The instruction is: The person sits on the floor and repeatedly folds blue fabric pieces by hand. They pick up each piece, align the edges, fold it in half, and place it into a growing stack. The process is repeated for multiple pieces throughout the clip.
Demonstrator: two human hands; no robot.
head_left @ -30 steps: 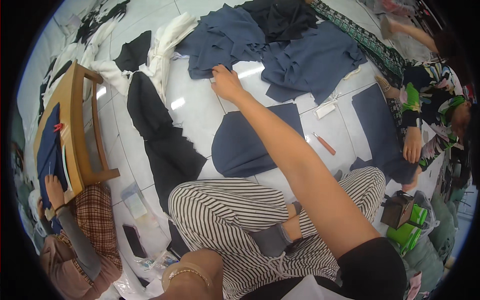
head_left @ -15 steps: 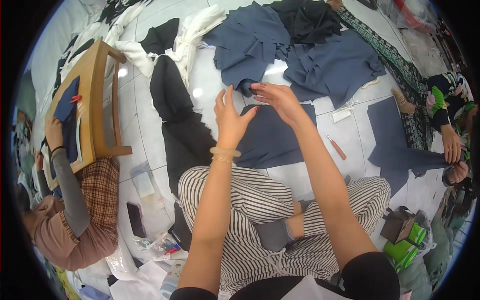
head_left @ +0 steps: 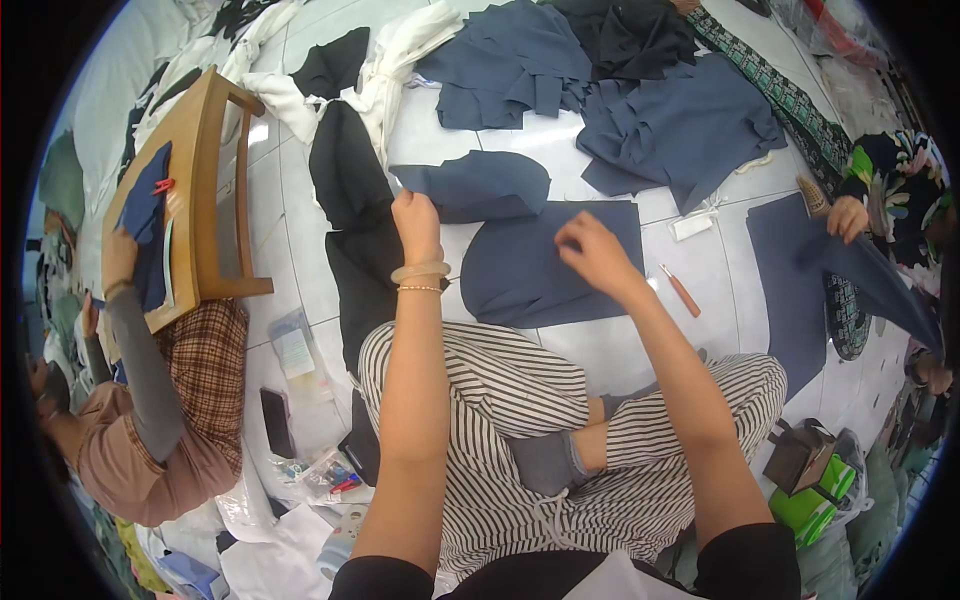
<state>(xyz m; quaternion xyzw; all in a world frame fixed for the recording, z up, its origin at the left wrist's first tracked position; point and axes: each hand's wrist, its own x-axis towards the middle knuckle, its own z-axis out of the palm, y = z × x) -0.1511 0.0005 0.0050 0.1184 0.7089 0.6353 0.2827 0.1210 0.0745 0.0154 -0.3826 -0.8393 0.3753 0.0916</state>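
Observation:
My left hand (head_left: 416,222) grips the near edge of a dark blue fabric piece (head_left: 478,184) on the white tiled floor. My right hand (head_left: 590,250) hovers with fingers curled over a second, larger dark blue piece (head_left: 545,272) lying flat in front of my crossed legs in striped trousers (head_left: 500,400). The right hand seems to hold nothing. Two bracelets sit on my left wrist.
A heap of blue and black fabric (head_left: 640,90) lies farther off. Black cloth (head_left: 350,220) runs along the left. A small orange-handled tool (head_left: 682,291) lies at right. A person at left works at a low wooden table (head_left: 205,190); another person's hand (head_left: 846,216) holds blue fabric at right.
My left hand has come in and taken hold of a blue piece pulled off the heap toward me. My right hand has drawn back from the heap to over the flat piece.

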